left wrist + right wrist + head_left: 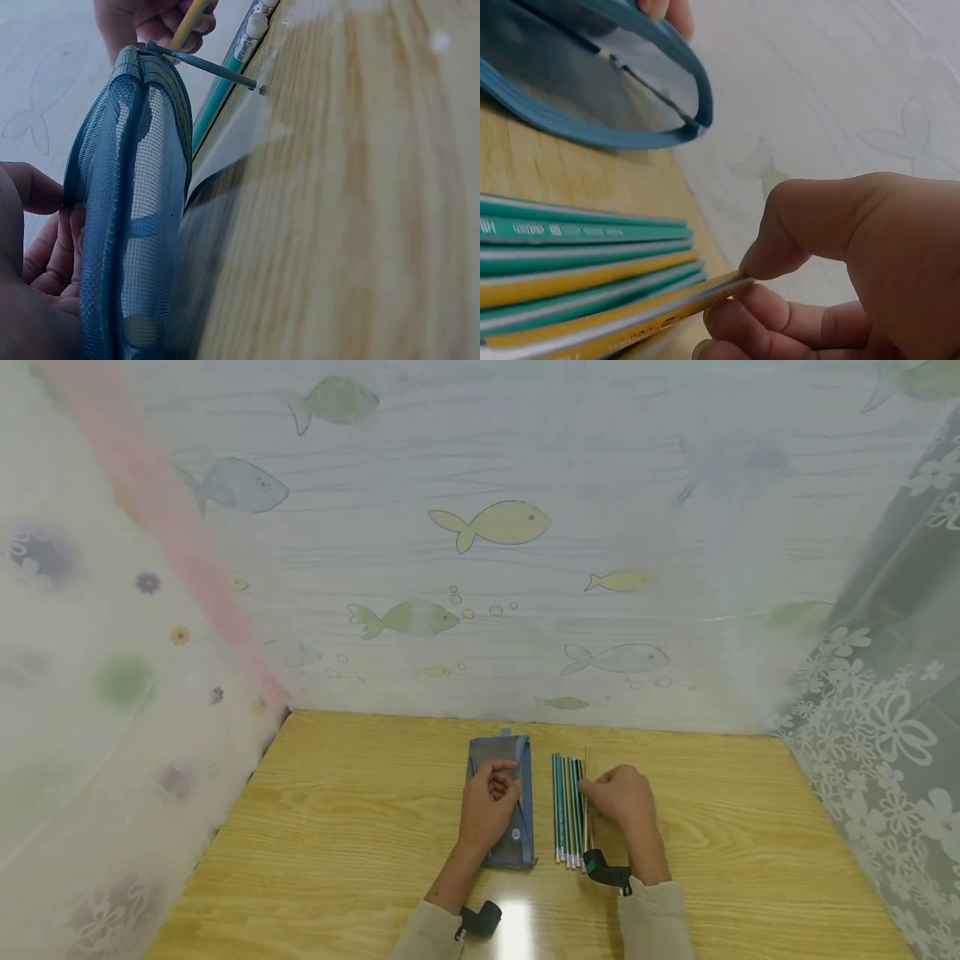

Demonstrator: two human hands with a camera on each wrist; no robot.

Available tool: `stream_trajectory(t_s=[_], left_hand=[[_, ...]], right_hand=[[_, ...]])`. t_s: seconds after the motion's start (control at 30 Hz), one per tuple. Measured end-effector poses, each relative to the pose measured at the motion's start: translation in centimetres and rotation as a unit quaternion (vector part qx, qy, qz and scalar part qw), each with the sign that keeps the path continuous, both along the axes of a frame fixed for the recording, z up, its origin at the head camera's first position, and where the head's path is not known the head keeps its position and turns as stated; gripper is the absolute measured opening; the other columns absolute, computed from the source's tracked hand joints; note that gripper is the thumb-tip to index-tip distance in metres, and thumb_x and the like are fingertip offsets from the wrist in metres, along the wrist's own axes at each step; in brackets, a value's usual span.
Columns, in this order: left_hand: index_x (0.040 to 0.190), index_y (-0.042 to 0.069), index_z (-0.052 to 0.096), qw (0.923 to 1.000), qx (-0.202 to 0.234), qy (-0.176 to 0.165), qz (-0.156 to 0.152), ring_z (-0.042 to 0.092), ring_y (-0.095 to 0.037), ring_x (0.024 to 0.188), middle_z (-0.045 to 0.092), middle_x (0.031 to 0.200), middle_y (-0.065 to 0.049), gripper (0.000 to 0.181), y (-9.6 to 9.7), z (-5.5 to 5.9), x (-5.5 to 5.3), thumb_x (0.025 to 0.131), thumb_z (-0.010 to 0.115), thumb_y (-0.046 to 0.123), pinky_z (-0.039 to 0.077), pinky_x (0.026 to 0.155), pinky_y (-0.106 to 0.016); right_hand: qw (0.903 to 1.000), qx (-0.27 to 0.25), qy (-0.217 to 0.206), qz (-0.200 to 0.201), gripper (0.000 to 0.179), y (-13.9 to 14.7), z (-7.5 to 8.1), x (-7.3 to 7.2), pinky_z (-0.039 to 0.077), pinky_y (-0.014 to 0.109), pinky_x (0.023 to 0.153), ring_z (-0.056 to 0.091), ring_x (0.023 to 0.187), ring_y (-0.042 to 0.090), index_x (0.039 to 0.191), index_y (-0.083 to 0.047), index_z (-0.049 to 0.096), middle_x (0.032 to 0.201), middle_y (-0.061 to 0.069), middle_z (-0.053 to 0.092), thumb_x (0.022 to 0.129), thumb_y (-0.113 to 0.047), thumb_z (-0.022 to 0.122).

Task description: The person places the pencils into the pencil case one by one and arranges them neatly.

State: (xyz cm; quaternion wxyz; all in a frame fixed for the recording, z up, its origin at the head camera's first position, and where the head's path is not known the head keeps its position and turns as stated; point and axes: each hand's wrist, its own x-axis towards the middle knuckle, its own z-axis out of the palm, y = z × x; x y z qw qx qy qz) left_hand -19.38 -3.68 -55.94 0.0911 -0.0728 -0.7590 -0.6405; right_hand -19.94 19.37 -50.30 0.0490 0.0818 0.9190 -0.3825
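A blue mesh zippered pencil case [522,752] lies on the table, its mouth held apart in the right wrist view. My left hand [489,806] is over it, thumb and fingers pinching its edge in the left wrist view. A thin dark stick-like item [559,26] shows inside the case. To the right, a row of green and yellow pencils [566,810] lies side by side, white erasers toward me. At the row's right side, my right hand [624,797] pinches a yellow pencil [652,319] between thumb and fingers.
The wood-grain table [360,810] meets a fish-patterned sheet [495,610] at the back. Lace fabric [885,735] hangs on the right and a flowered sheet [112,710] on the left. Black wrist cameras [480,918] sit at both cuffs.
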Motion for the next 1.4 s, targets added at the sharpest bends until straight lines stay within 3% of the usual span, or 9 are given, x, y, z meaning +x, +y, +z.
stream_trajectory(t_s=[0.17,0.37,0.77,1.0,1.4], left_hand=[[0.122,0.008,0.07,1.0,0.005,0.001,-0.002,0.061,-0.011,0.076,0.066,0.092,-0.004,0.025,0.1,0.0,0.0,0.098,0.071,0.001,0.05,0.066,-0.018],[0.121,0.007,0.07,0.9999,0.01,0.0,-0.005,0.06,-0.011,0.076,0.066,0.092,-0.004,0.025,0.1,0.2,0.1,0.097,0.071,0.0,0.05,0.066,-0.018],[0.123,0.003,0.069,0.9999,0.013,-0.001,-0.009,0.06,-0.011,0.076,0.065,0.092,-0.006,0.026,0.3,0.2,0.4,0.098,0.071,-0.001,0.049,0.067,-0.017],[0.123,0.003,0.069,0.9999,0.006,0.002,-0.009,0.06,-0.01,0.076,0.065,0.091,-0.006,0.026,0.5,0.3,0.5,0.097,0.071,0.0,0.05,0.067,-0.018],[0.122,0.006,0.07,0.9999,-0.005,-0.01,0.002,0.06,-0.01,0.076,0.065,0.091,-0.003,0.027,0.6,0.4,0.5,0.096,0.071,-0.002,0.049,0.067,-0.017]], right_hand=[[0.9993,-0.037,-0.004,0.011,0.039,-0.6,-0.1,-0.1,0.045,0.029,0.053,0.06,0.055,0.018,0.061,-0.006,0.07,0.058,0.003,0.067,0.094,-0.027,0.072],[0.9968,-0.08,-0.001,0.002,0.032,-1.5,-0.3,-0.4,0.054,0.028,0.054,0.07,0.057,0.019,0.066,-0.004,0.073,0.061,0.004,0.07,0.093,-0.021,0.071],[0.9897,-0.139,0.023,-0.024,0.022,-3.7,-0.2,-0.2,0.062,0.034,0.055,0.071,0.055,0.02,0.085,0.004,0.08,0.062,0.007,0.072,0.09,-0.015,0.07],[0.9853,-0.165,0.021,-0.039,0.02,-4.6,-0.9,-0.4,0.062,0.034,0.054,0.071,0.054,0.02,0.083,0.002,0.081,0.062,0.007,0.072,0.088,-0.015,0.07],[0.983,-0.182,0.019,-0.011,0.02,-6.1,-2.0,-0.5,0.062,0.038,0.054,0.071,0.054,0.024,0.086,0.004,0.081,0.065,0.01,0.073,0.088,-0.012,0.069]])
